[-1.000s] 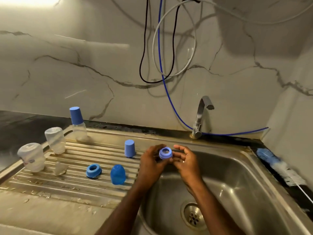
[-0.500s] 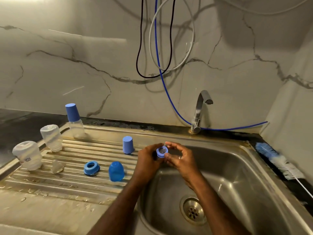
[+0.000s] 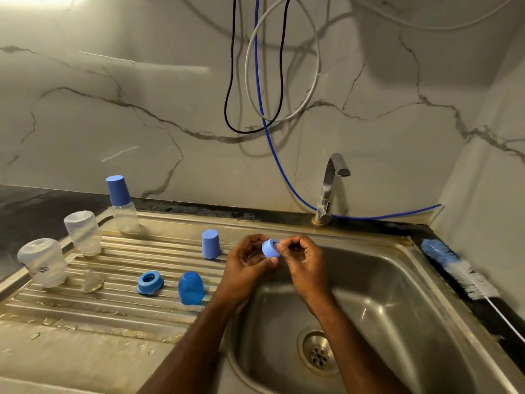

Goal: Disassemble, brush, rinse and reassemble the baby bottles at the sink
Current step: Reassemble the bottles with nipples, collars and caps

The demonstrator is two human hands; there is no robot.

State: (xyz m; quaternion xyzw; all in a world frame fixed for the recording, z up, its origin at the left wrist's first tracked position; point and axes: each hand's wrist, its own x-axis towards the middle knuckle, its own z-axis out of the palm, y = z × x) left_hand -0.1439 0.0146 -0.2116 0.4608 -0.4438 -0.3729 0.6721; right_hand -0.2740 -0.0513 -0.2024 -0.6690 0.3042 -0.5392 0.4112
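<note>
Two bare forearms, sleeveless to the frame edge; left hand point(image 3: 250, 263) and right hand point(image 3: 305, 261) ungloved, ringless.

Ribbed stainless-steel draining board point(image 3: 85, 308) beside the sink basin.
On it stand three clear plastic bottles point(image 3: 42, 263), a clear teat point(image 3: 91, 280), a blue screw ring point(image 3: 150, 282) and two blue caps point(image 3: 191, 288).

We see a periwinkle-blue plastic screw ring point(image 3: 270, 247), a brighter blue translucent dome cap point(image 3: 190, 287), a pale blue tapered cap point(image 3: 211, 247), a silver-grey ribbed steel draining board point(image 3: 113, 297) and a cream marble wall point(image 3: 113, 123) veined in grey-brown, with black point(image 3: 230, 81), grey point(image 3: 315, 81) and blue point(image 3: 257, 66) cables.
</note>
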